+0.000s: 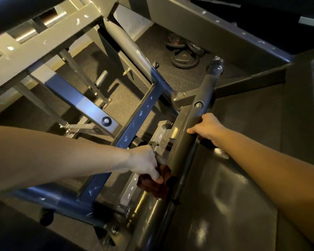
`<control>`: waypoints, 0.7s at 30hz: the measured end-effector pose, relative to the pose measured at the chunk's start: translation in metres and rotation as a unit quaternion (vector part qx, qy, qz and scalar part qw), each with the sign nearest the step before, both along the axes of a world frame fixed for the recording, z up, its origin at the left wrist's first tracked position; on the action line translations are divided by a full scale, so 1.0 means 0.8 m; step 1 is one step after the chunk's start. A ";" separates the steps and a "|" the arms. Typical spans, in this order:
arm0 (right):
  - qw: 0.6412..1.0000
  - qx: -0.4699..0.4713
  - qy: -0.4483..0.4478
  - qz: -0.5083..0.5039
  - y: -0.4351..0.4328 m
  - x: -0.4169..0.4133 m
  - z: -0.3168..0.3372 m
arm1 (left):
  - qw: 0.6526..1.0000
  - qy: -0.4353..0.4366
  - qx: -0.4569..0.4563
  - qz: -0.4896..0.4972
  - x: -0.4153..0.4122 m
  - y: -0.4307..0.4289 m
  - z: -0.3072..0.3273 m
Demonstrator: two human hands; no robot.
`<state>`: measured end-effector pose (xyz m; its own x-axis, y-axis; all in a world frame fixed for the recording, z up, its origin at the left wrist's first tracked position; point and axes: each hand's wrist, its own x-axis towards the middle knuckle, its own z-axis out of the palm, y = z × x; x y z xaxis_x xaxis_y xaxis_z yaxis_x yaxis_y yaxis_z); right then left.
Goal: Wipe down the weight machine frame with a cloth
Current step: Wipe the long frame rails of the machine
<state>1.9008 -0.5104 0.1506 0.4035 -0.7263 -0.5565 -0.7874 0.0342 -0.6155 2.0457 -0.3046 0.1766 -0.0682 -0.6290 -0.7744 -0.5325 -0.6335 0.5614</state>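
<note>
Left hand (145,164) is gripping a dark reddish-brown cloth (155,183), fingers curled around it, and is pressing it against the left flank of a thick grey frame tube (184,140). Thumb is lying along the top of the cloth; the fingers on the far side are hidden. Cloth is sitting low on the tube, toward the near end.

Right hand (207,129) is holding the same tube from the right, farther along it, fingers wrapped over the top and thumb side hidden below. It is reading as a brace, not a wiping hand; no cloth in it.

The tube's long axis is running from bottom centre up and right to a dark blue end cap (215,67), with a bolt head (198,105) between the right hand and that cap. So the unwiped length is probably lying up and away from the cloth, along that axis, with the right hand sitting in the path. Left hand is the nearer one to the cloth's working patch; a stroke upward would call for the right hand to shift or lift clear.

A blue crossbar (134,122) is running parallel just left of the tube, chipped with pale marks. Weight plates (185,57) are lying on the speckled floor (116,95) beyond.
</note>
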 end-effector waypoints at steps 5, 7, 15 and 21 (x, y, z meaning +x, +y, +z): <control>1.000 -0.006 0.012 0.021 -0.005 0.000 0.000 | 0.979 -0.044 -0.135 0.144 -0.003 -0.062 0.004; 0.999 -0.013 0.019 0.028 -0.007 -0.001 0.000 | 0.979 -0.058 -0.150 0.128 -0.004 -0.068 0.001; 0.997 -0.037 0.027 0.065 0.004 -0.008 0.012 | 0.999 -0.014 -0.015 -0.046 -0.006 0.012 0.008; 0.956 -0.085 0.117 0.255 0.055 -0.025 0.036 | 0.984 -0.069 -0.157 0.056 -0.002 -0.024 -0.006</control>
<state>1.8809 -0.4664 0.1796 0.6079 -0.5557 -0.5672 -0.7920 -0.4756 -0.3828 2.0437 -0.3237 0.1721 0.1068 -0.8368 -0.5371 -0.5535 -0.4988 0.6670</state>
